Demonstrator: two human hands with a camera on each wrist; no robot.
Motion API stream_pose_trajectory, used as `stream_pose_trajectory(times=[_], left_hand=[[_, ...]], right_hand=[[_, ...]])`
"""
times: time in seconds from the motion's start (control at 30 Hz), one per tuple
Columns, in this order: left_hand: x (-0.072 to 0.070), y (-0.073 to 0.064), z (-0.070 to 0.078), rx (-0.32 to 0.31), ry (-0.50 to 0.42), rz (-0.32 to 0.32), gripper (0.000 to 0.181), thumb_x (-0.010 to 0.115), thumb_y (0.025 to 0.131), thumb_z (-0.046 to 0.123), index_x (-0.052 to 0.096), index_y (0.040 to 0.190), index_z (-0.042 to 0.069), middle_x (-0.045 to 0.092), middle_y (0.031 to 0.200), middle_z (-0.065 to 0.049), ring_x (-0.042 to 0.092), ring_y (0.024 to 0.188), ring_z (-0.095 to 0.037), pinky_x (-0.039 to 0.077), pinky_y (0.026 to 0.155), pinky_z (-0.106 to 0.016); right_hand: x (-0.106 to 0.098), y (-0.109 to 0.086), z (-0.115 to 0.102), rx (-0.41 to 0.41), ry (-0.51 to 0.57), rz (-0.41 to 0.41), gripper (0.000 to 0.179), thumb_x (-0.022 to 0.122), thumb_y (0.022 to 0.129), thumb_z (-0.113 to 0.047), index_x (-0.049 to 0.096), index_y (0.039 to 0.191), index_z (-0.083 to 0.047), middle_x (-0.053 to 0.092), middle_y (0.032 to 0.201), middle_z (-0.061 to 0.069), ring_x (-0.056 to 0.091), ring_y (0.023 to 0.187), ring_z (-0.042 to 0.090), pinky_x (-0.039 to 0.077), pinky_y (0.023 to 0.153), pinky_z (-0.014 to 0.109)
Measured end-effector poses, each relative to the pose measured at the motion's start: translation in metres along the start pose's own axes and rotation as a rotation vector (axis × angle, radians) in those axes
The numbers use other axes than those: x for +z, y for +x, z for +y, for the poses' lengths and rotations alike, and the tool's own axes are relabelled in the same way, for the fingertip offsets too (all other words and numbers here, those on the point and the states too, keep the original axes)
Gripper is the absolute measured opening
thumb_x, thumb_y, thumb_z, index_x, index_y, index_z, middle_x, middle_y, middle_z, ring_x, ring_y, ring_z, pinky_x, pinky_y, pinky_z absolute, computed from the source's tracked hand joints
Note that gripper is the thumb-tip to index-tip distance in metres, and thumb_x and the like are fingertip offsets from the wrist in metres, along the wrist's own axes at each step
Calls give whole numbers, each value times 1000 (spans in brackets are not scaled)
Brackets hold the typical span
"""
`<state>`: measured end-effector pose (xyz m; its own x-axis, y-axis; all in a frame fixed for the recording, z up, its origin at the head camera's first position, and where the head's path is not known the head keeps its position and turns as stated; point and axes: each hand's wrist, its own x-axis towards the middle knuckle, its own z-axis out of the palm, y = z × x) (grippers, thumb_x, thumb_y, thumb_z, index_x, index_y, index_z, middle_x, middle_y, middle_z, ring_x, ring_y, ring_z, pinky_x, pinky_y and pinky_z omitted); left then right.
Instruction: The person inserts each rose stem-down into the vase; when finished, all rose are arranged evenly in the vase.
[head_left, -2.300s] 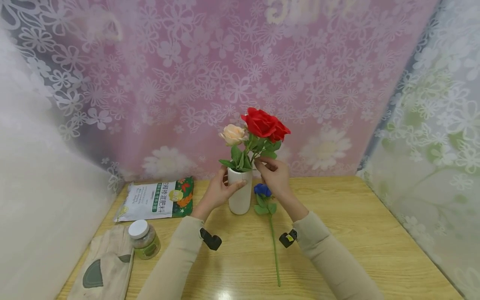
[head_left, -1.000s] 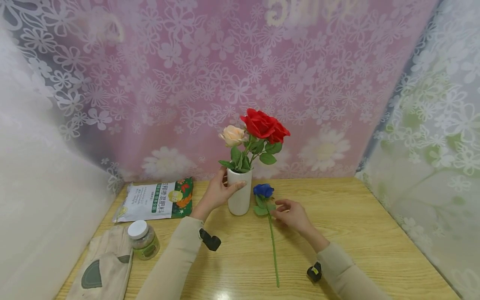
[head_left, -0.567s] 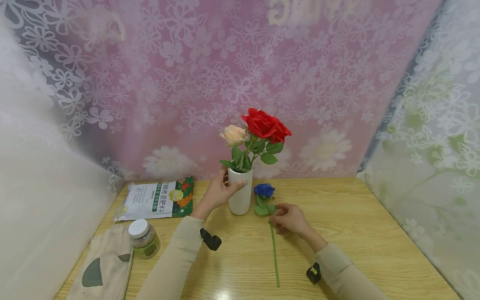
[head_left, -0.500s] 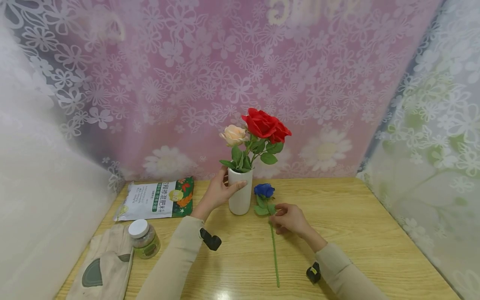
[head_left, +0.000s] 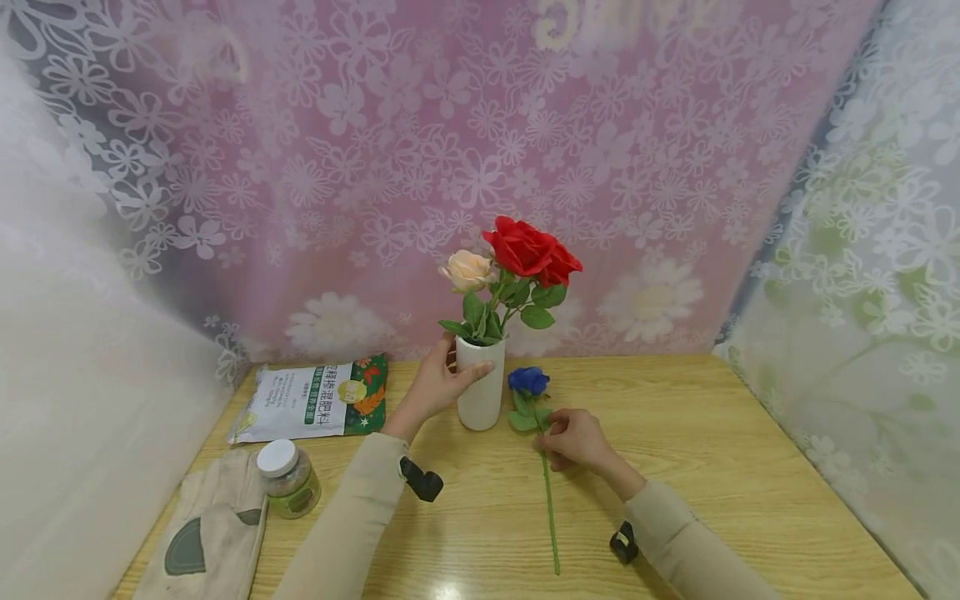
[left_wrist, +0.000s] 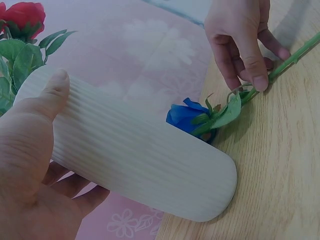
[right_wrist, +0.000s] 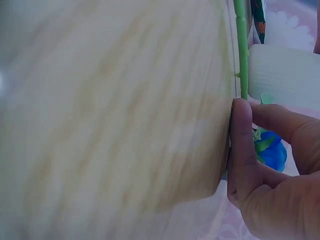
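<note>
My left hand [head_left: 437, 385] grips the ribbed white vase [head_left: 480, 398], thumb across its front and fingers behind. The vase stands upright, holding red roses [head_left: 522, 247] and a peach rose [head_left: 467, 271] with green leaves. To its right lies a blue rose [head_left: 528, 381] with a long green stem [head_left: 550, 508]. Thumb and fingers of my right hand [head_left: 581, 439] pinch that stem just below the leaves. In the left wrist view, the right thumb presses on the stem beside a leaf [left_wrist: 229, 111]; the vase hides part of the blue bloom [left_wrist: 186, 116].
On the left of the wooden table [head_left: 675, 467] lies a white and green printed bag [head_left: 311, 398]. A jar with a white lid [head_left: 288, 477] stands in front of it, next to beige cloth gloves [head_left: 210, 533]. A floral curtain [head_left: 420, 150] hangs behind the table.
My right hand has left the red roses' leaves, come down to the blue rose and taken its stem between thumb and fingers. The left hand has stayed on the vase.
</note>
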<state>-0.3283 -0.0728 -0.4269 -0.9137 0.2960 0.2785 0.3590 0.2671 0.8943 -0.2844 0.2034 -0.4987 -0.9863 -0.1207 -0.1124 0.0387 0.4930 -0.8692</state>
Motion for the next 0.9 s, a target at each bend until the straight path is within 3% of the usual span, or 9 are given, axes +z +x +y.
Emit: stream_pose_trajectory(times=[0.27, 0.47, 0.63, 0.8, 0.9], left_hand=[[0, 0, 0, -1, -3, 2, 76, 77, 99, 34, 36, 160, 19, 53, 154, -14, 56, 141, -38, 53, 111, -57], [0, 0, 0, 2, -14, 1, 77, 78, 98, 35, 35, 161, 22, 52, 154, -13, 56, 141, -37, 53, 110, -58], [0, 0, -1, 7, -28, 3, 76, 77, 99, 33, 34, 161, 24, 51, 155, -12, 56, 141, -37, 52, 111, -58], [0, 0, -1, 10, -46, 0, 76, 77, 99, 31, 34, 162, 26, 51, 156, -12, 55, 142, -38, 51, 111, -60], [0, -1, 0, 13, -38, -1, 77, 78, 99, 32, 34, 162, 26, 51, 155, -12, 55, 142, -37, 52, 111, -59]], right_hand=[[0, 0, -2, 26, 12, 23, 55, 74, 81, 5, 61, 133, 16, 67, 101, 18, 70, 53, 18, 63, 54, 36], [-6, -2, -8, 44, 61, 8, 53, 74, 84, 7, 57, 133, 17, 68, 100, 18, 69, 56, 18, 63, 54, 37], [-14, -6, -17, -13, 93, 32, 52, 72, 91, 5, 54, 139, 17, 66, 109, 25, 71, 60, 21, 65, 59, 41], [-26, -11, -32, -75, 174, 26, 53, 66, 98, 3, 47, 146, 16, 60, 119, 29, 75, 81, 27, 67, 68, 46], [-34, -13, -42, -94, 216, 38, 52, 66, 100, 1, 46, 147, 14, 60, 120, 28, 75, 88, 25, 67, 71, 47]])
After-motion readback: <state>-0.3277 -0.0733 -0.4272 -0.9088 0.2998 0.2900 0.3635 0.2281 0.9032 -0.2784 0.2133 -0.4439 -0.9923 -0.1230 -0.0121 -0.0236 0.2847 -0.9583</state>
